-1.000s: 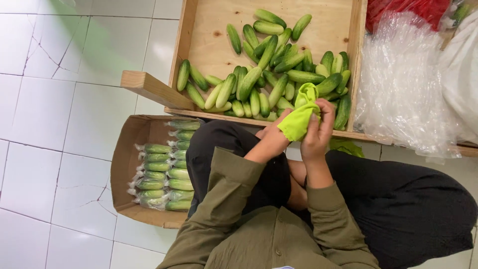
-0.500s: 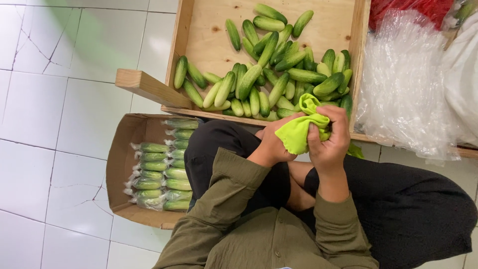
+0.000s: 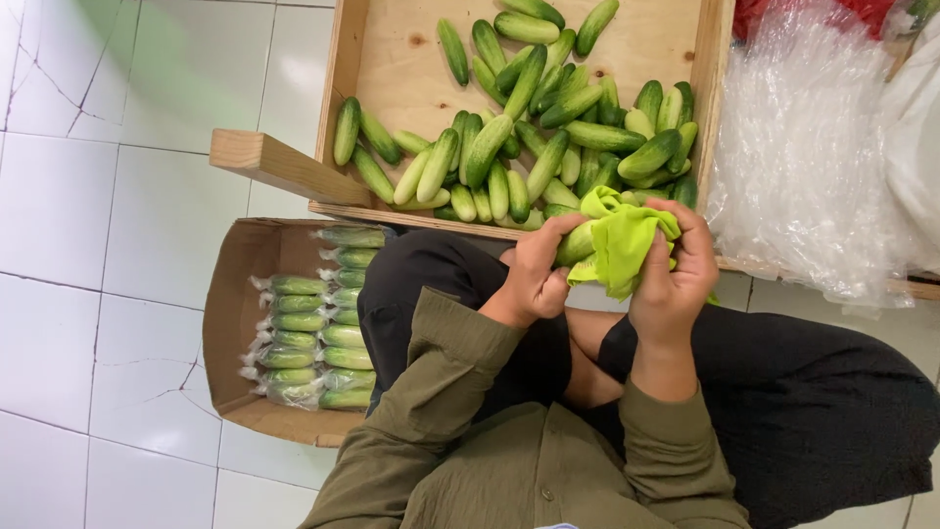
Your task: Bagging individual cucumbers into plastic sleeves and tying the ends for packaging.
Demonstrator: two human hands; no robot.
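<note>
Both hands – left hand (image 3: 534,279) and right hand (image 3: 676,279) – are gripping a firm, smooth cucumber (image 3: 576,243) inside a soft green cloth (image 3: 622,245), fingers clamped around it, just at the wooden crate (image 3: 372,59)'s near edge.

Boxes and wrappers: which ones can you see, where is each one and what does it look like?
Wooden crate: top middle, pale wood, holds loose green cucumbers.
Cardboard box: left on white tiles, brown, open.
Wrapped cucumbers: inside that box, clear film, stacked rows.
Clear plastic bags: right, crinkly pile.
No labels or screens seen.
</note>
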